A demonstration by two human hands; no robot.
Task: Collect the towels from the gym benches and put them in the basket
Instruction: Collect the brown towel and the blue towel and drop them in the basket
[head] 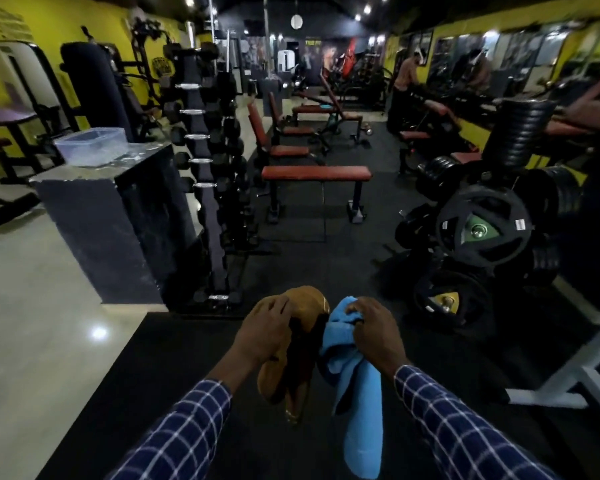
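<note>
Carrying step, by the look of it: two towels up and off the benches. Gripping a mustard-brown towel (307,297) in the left hand (267,329), fingers curled over its bunched top. Clamping a blue towel (361,393) in the right hand (374,336), fingers closed round the gathered end. Both held side by side, nearly touching, low over the black floor mat (153,375). Hanging limp, each of them, long axis top to bottom, free ends pointing at the floor, the blue trailing lower. Next, probably: turning left toward the dark counter (118,202), with a clear tub (90,145) near its far left corner, likely the basket. Then lifting both over the rim and letting go. Possibly one more on a far bench (324,106) — a teal patch, too small to tell.
</note>
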